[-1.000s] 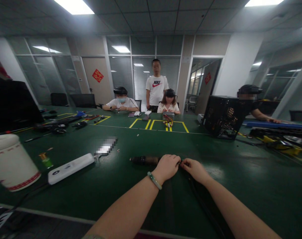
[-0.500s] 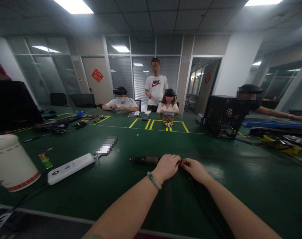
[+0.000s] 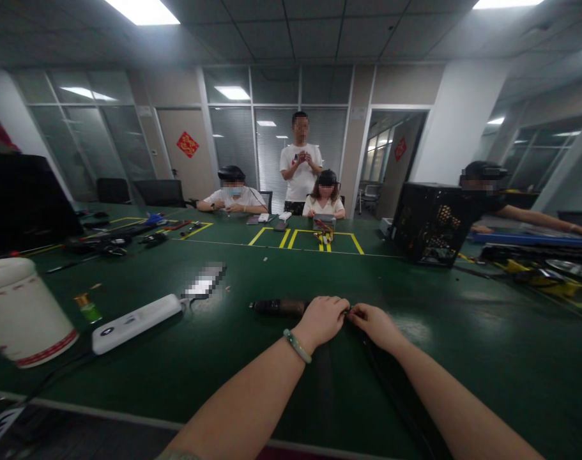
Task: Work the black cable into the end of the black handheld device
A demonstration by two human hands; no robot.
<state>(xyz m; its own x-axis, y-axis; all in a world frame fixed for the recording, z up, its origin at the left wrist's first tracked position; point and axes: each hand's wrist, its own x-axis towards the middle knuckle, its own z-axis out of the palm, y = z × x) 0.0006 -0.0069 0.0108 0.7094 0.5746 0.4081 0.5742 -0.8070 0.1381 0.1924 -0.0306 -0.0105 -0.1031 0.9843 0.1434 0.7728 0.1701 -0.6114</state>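
Note:
A dark cylindrical tool point(image 3: 283, 308) with a narrow metal tip and a black ribbed front lies on its side, tip to the left. My left hand point(image 3: 323, 319) is closed around its rear part, which the fingers mostly hide. A bracelet circles that wrist. Right beside it, my right hand point(image 3: 374, 324) pinches at the tool's back end; whatever its fingertips hold is too small and covered to make out. From under my right hand a thick black cable point(image 3: 384, 380) runs toward the table's near edge.
Left on the green table point(image 3: 252, 358) are a white power strip point(image 3: 135, 324), a phone point(image 3: 205, 281), a small green bottle point(image 3: 88, 309) and a white canister point(image 3: 29, 313). A black computer case point(image 3: 427, 223) stands to the right. Several people are around the far side.
My hands and the tool stay nearly still. Across the table, the standing person has raised both hands to the chest. The person at the right has shifted an arm slightly.

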